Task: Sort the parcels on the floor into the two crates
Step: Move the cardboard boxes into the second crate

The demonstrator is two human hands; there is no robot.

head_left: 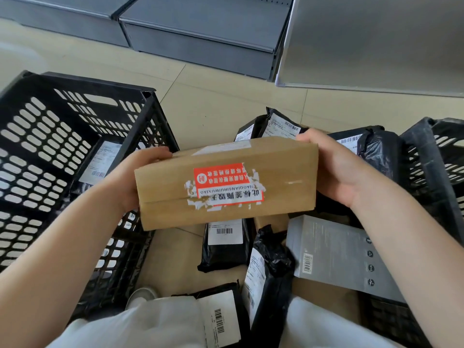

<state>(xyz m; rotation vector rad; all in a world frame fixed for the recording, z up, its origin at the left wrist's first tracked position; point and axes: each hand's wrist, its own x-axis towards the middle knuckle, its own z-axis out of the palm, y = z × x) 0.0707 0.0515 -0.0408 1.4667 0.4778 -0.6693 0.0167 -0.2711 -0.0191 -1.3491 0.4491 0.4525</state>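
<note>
Cardboard up front: a brown box [226,183] with a torn red sticker is held in the air, left hand [130,182] gripping one end, right hand [336,167] curled round the other. Below it, black mailer bags [226,244] and a grey carton [334,257] crowd the floor [213,96], touching and overlapping. Left, a black slotted crate [62,136] holds a labelled bag [100,162]; right, the second crate [437,156] sits at the frame edge. Beyond lies bare pale tile, then grey metal shelving [200,33] along the back.
</note>
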